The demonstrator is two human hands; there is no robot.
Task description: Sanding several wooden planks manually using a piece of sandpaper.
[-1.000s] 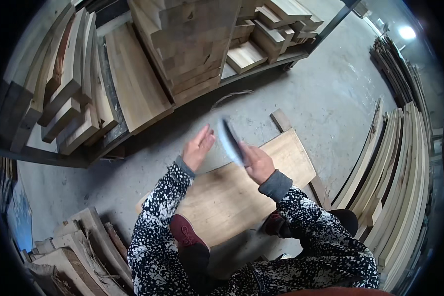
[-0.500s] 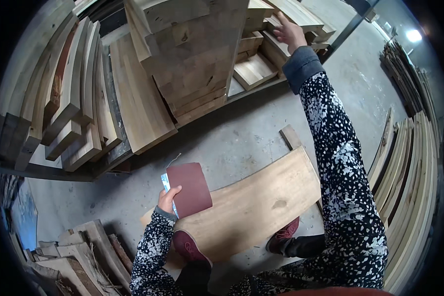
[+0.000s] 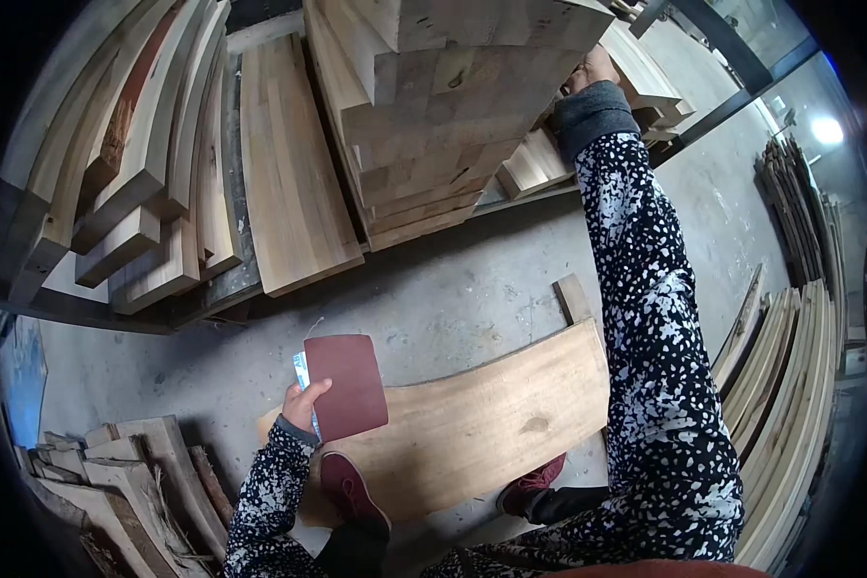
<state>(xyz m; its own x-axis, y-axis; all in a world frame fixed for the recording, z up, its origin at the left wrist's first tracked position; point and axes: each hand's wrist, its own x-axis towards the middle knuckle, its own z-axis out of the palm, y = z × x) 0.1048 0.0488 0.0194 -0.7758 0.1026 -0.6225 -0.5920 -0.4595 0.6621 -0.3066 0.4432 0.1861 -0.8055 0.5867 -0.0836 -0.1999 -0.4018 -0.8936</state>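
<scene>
My left hand (image 3: 303, 407) holds a dark red sheet of sandpaper (image 3: 349, 385) by its lower left edge, low over the concrete floor. A thin pale blue sheet shows behind it. Under the sheet lies a long pale wooden slab (image 3: 491, 424) flat on the floor, with my dark red shoes (image 3: 352, 491) at its near edge. My right arm stretches far up to the stacked wooden blocks (image 3: 433, 116) on the rack. My right hand (image 3: 595, 67) rests against the stack's right side; its fingers are mostly hidden behind the wood.
Thick planks (image 3: 135, 193) lean on a low metal rack (image 3: 96, 313) at left. A wide board (image 3: 294, 173) lies beside the stack. Thin boards (image 3: 790, 385) stand along the right. Rough offcuts (image 3: 116, 482) pile at lower left. A short wood piece (image 3: 573, 297) lies behind the slab.
A second ago both hands were together over the slab. My right arm has since swung up to the stacked blocks and reached further in; my left hand keeps the sandpaper low.
</scene>
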